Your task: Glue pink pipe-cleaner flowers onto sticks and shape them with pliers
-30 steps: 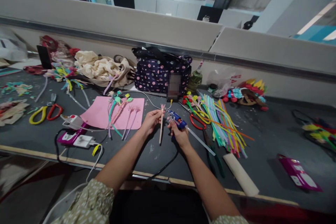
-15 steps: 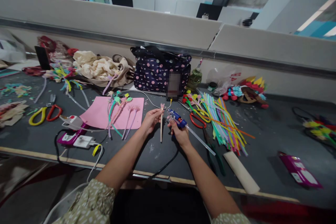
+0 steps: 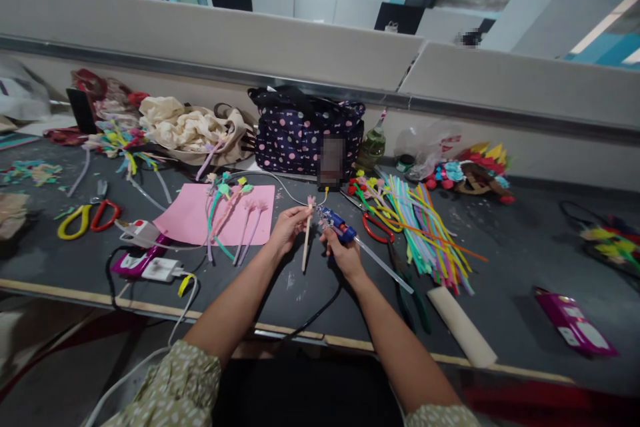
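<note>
Between the fingers of my left hand point(image 3: 290, 227) is a pale pipe-cleaner flower point(image 3: 307, 240), its small pink head up and its stem hanging down. My right hand point(image 3: 341, 250) is wrapped round a blue hot glue gun point(image 3: 336, 225); a clear glue stick point(image 3: 385, 267) sticks out of its back end. The gun's nozzle points toward the flower head, close beside it; whether they touch I cannot tell. Left of my hands, a pink sheet point(image 3: 187, 213) bears finished pipe-cleaner flowers point(image 3: 250, 220) with purple and pink stems.
Loose coloured pipe cleaners point(image 3: 425, 233) lie to the right, beside red-handled scissors point(image 3: 377, 228) and dark green pliers point(image 3: 413, 300). Yellow-and-red-handled scissors point(image 3: 90, 217) and a purple power strip point(image 3: 145, 265) lie left. A dotted bag point(image 3: 295, 137) stands behind. A beige roll point(image 3: 463, 327) rests near the front edge.
The lower end of the flower's stem has swung slightly left. Both hands keep nearly the same place, the glue gun still close to the flower head.
</note>
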A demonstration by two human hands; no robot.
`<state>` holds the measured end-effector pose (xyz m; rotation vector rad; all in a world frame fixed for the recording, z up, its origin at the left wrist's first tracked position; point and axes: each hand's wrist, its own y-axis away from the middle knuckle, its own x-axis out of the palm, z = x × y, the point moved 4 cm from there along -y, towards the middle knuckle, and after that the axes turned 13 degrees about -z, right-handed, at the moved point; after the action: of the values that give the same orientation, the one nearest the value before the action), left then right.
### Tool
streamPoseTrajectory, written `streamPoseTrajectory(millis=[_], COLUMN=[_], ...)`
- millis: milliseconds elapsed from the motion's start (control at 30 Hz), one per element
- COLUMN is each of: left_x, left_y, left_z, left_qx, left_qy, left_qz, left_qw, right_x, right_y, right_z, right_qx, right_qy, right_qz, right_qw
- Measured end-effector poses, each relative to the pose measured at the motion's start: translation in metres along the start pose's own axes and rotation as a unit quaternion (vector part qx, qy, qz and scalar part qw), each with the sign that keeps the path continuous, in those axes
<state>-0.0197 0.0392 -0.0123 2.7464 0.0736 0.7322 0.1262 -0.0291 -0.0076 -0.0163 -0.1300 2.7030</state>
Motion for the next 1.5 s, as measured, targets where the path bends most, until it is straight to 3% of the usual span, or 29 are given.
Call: streamPoseTrajectory(millis=[1067,1500], left_x=[0.002,0.003], left_y=[0.0,0.002], left_z=[0.001,0.0], left_qx=[0.019,0.016], left_qy=[-0.011,-0.008], left_qz=[0.027,0.029], left_qw=[0.999,0.999], right_x=[-0.001,-0.004], right_y=[0.001,0.0], right_z=[0.003,-0.006], right_qx=[0.009,0.024], right_qy=[0.038,0.069], right_qz=[-0.011,-0.033], right_qw=[0.999,0.997])
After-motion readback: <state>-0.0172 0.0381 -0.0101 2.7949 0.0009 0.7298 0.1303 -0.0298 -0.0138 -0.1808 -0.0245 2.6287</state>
